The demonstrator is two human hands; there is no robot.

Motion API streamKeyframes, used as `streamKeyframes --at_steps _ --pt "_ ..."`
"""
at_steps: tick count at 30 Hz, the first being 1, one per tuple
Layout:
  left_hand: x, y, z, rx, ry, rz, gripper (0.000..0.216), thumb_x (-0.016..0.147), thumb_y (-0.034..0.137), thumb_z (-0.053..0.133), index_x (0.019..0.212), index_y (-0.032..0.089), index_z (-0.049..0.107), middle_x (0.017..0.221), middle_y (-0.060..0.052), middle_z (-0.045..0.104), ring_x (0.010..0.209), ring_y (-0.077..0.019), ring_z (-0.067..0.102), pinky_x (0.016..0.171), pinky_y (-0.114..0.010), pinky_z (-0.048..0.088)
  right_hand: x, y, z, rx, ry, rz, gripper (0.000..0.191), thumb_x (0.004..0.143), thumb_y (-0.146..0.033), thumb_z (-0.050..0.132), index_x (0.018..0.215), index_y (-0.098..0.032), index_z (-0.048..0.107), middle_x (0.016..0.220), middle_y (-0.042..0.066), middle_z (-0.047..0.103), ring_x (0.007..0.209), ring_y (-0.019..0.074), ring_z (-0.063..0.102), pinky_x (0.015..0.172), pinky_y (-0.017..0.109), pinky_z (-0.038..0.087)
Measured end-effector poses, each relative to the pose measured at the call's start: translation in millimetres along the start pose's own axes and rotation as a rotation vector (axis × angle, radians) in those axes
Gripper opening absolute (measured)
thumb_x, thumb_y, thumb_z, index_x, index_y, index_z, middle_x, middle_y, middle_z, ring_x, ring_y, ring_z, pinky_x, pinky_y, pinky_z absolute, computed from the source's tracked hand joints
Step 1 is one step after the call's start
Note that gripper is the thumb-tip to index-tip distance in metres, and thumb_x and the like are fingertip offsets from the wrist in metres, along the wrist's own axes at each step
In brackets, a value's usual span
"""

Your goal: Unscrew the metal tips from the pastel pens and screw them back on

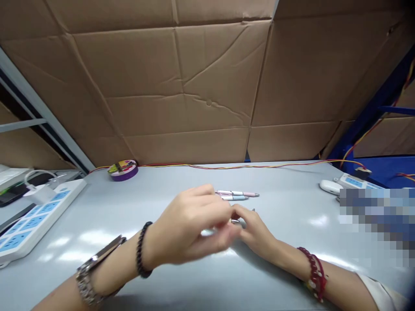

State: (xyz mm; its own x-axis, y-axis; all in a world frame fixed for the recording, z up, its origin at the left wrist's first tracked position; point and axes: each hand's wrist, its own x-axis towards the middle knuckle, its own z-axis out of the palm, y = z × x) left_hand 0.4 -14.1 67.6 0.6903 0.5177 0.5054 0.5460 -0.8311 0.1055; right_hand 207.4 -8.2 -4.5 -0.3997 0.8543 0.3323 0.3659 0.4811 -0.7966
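My left hand [197, 224] is in the middle of the view, its thumb and fingers pinched together and slightly blurred. Whatever it pinches is hidden. Close against its fingertips, my right hand [256, 231] is closed around a pen, whose small silver end [235, 221] shows between the two hands. Most of that pen is covered by my fingers. Just beyond the hands, a white and pink pen [241, 194] and a white and light blue pen [236, 198] lie on the grey table [275, 185], their left ends partly covered by my left hand.
A round purple box [125, 171] stands at the back left. White power strips [48, 216] with blue sockets run along the left edge. A red and yellow wire [194, 166] crosses the back, below a cardboard wall [145, 112]. A white rounded device [330, 186] lies at the right.
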Motion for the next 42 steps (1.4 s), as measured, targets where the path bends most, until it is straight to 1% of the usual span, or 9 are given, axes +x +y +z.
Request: streamKeyframes --at_steps 4,9,14,21,24,28,31,38,42 --pt "2 -17 34 -0.004 -0.169 -0.103 0.024 0.093 0.038 0.039 0.095 0.018 0.053 0.093 -0.006 0.060 0.079 -0.0192 0.054 0.067 -0.029 0.043 2 -2 -3 0.028 0.124 -0.031 0.006 0.084 -0.025 0.058 0.082 -0.020 0.058 0.078 0.000 0.061 0.072 0.0148 0.056 0.066 0.026 0.045" --pt "-23 -31 67 0.000 -0.298 -0.159 0.041 0.098 0.036 0.017 0.078 0.019 0.047 0.069 -0.002 0.059 0.059 -0.0179 0.053 0.054 -0.027 0.037 4 5 -5 -0.009 0.117 -0.112 0.011 0.086 -0.024 0.056 0.094 -0.021 0.062 0.089 0.003 0.065 0.082 0.0168 0.060 0.074 0.027 0.047" --pt "-22 -36 69 -0.074 -0.308 -0.198 0.038 0.099 0.036 0.016 0.077 0.020 0.043 0.073 0.000 0.060 0.062 -0.0151 0.054 0.055 -0.023 0.037 9 19 -12 -0.113 0.069 -0.199 0.022 0.093 -0.030 0.046 0.106 -0.021 0.061 0.085 0.004 0.067 0.075 0.0153 0.060 0.068 0.025 0.048" --pt "-20 -37 70 -0.074 -0.424 -0.178 0.036 0.098 0.035 0.018 0.078 0.020 0.043 0.068 0.000 0.059 0.057 -0.0165 0.052 0.052 -0.024 0.032 15 29 -13 -0.364 -0.084 -0.165 0.059 0.097 -0.045 0.022 0.057 -0.017 0.055 0.052 0.002 0.053 0.052 0.0134 0.048 0.051 0.024 0.038" --pt "-19 -36 69 -0.051 -0.448 -0.167 0.036 0.098 0.035 0.017 0.079 0.020 0.044 0.068 0.000 0.059 0.057 -0.0167 0.052 0.052 -0.024 0.032 14 27 -15 -0.338 -0.138 -0.092 0.056 0.097 -0.044 0.019 0.066 -0.018 0.057 0.058 0.002 0.056 0.056 0.0138 0.050 0.055 0.025 0.040" --pt "-19 -34 68 -0.049 -0.460 -0.193 0.035 0.098 0.034 0.016 0.081 0.020 0.044 0.068 0.000 0.059 0.057 -0.0170 0.051 0.052 -0.025 0.032 11 23 -26 -0.282 -0.156 -0.125 0.026 0.091 -0.040 0.047 0.104 -0.019 0.054 0.087 0.004 0.063 0.075 0.0149 0.057 0.066 0.025 0.045" --pt "-20 -33 68 -0.066 -0.463 -0.202 0.034 0.097 0.034 0.018 0.081 0.020 0.044 0.067 0.000 0.058 0.056 -0.0169 0.050 0.052 -0.025 0.033 9 24 -31 -0.306 -0.137 -0.206 0.019 0.092 -0.036 0.047 0.089 -0.019 0.056 0.079 0.002 0.064 0.069 0.0136 0.058 0.064 0.024 0.045" --pt "-22 -34 70 -0.106 -0.373 -0.166 0.036 0.098 0.036 0.022 0.084 0.019 0.051 0.072 0.000 0.059 0.062 -0.0153 0.052 0.055 -0.024 0.035 7 24 -25 -0.512 -0.062 -0.258 0.049 0.096 -0.047 0.024 0.068 -0.018 0.051 0.058 0.001 0.057 0.051 0.0125 0.048 0.052 0.024 0.038" --pt "-23 -34 69 -0.008 -0.212 -0.088 0.036 0.098 0.037 0.027 0.097 0.022 0.059 0.071 -0.001 0.057 0.062 -0.0145 0.050 0.055 -0.023 0.034 5 23 -20 -0.471 -0.130 -0.114 0.052 0.098 -0.040 0.019 0.055 -0.019 0.038 0.047 -0.003 0.039 0.043 0.0099 0.034 0.048 0.024 0.030"
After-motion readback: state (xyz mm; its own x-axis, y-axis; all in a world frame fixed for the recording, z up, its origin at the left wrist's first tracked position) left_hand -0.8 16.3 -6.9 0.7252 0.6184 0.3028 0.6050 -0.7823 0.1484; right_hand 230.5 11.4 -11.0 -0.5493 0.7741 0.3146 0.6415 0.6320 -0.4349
